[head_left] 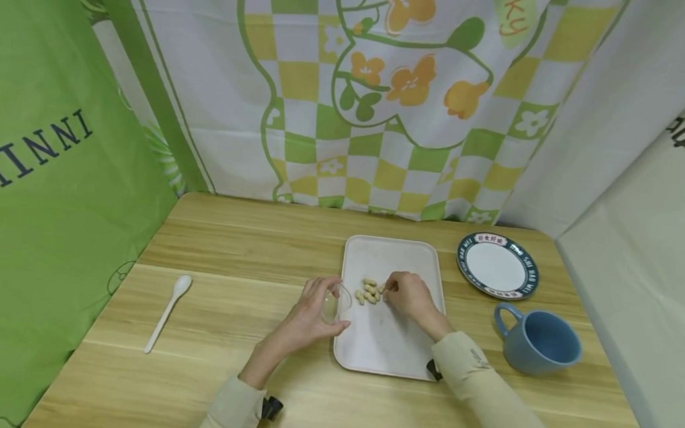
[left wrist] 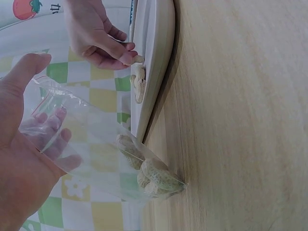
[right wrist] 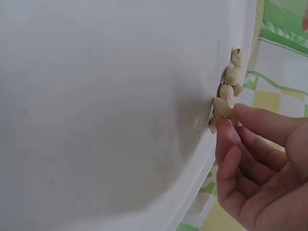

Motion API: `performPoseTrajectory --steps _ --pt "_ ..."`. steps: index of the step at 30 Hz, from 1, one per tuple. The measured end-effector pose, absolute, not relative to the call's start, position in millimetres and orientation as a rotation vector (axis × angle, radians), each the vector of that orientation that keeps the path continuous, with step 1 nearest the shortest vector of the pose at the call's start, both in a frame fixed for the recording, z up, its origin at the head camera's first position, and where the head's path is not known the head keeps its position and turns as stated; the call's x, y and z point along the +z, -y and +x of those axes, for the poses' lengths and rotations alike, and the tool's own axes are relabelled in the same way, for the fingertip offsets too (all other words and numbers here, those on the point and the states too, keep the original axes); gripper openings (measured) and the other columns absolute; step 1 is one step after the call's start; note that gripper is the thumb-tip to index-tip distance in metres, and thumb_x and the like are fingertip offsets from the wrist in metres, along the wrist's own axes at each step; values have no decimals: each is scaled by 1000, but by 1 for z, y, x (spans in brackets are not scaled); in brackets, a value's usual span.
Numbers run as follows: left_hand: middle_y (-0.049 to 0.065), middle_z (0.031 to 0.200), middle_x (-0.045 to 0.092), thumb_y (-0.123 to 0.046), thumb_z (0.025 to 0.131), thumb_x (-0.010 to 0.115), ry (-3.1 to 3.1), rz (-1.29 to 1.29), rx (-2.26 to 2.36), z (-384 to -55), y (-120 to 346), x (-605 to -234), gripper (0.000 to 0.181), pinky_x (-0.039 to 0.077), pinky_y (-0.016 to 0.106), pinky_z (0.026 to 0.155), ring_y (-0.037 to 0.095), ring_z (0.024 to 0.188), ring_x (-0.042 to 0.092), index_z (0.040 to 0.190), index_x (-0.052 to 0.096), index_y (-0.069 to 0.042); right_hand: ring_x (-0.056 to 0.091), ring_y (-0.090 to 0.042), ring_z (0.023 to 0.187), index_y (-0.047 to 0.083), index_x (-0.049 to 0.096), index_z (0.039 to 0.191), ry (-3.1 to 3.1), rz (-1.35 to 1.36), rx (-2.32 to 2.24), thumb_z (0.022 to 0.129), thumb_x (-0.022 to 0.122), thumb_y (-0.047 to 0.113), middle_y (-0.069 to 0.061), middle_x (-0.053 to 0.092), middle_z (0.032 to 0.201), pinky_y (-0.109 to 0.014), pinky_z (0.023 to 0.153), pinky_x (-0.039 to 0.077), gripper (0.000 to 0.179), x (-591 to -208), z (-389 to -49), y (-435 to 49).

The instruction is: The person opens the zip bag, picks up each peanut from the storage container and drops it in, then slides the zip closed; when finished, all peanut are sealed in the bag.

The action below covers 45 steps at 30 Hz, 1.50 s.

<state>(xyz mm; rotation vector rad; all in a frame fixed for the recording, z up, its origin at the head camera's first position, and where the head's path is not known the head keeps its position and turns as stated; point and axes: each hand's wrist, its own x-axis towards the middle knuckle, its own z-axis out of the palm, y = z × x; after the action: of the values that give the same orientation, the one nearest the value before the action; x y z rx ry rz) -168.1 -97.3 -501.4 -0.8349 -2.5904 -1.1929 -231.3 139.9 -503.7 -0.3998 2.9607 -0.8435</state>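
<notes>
Nearest my head camera, two beige sleeves, the left and the right, extend over the wood-grain table. Beyond the cuffs, my left hand curls thumb and fingers about the upper part of a clear plastic bag, at the tray's left edge; some unshelled peanuts lie in its bottom corner. Whether that corner touches the tabletop I cannot tell. To the left, well apart, I note a white plastic spoon, bowl end away from me; to the right, a blue mug stands upright, its handle toward the pale rectangular tray. My right forearm crosses the tray's right side, between the bag and the mug. My right hand pinches one peanut between thumb and fingertips, largely hiding it from the head view, beside a small cluster of peanuts on the tray. Farther right, a green-rimmed plate lies just beyond the mug. Behind the table, I see a floral checked curtain.
</notes>
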Motion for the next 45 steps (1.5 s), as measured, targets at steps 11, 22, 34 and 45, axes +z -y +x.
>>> performPoseTrajectory --steps 11,22,34,45 --pt "4 109 48 -18 73 82 2607 -818 -1200 -169 97 -502 74 44 40 93 24 113 42 131 42 1 55 -13 64 2 68 80 -2914 -553 -965 80 74 2 -4 63 72 -28 59 47 7 -486 -227 -143" --pt "2 107 47 -20 73 81 2579 -826 -1194 -172 97 -503 72 44 37 89 20 108 42 130 42 -3 61 -11 70 6 67 85 -2924 -825 -1193 83 74 7 0 66 76 -27 62 50 7 -429 -203 -124" --pt "4 110 47 -20 75 80 2603 -837 -1226 -171 96 -501 74 45 40 91 22 113 40 133 39 -2 60 -8 74 9 67 88 -2753 -1153 -1132 85 72 6 2 65 82 -28 65 53 6 -416 -183 -101" --pt "9 112 48 -20 75 80 2626 -837 -1252 -169 94 -499 74 43 42 95 24 116 39 133 40 1 61 -14 73 8 66 85 -2856 -1221 -974 80 75 3 1 65 80 -21 65 49 11 -425 -179 -94"
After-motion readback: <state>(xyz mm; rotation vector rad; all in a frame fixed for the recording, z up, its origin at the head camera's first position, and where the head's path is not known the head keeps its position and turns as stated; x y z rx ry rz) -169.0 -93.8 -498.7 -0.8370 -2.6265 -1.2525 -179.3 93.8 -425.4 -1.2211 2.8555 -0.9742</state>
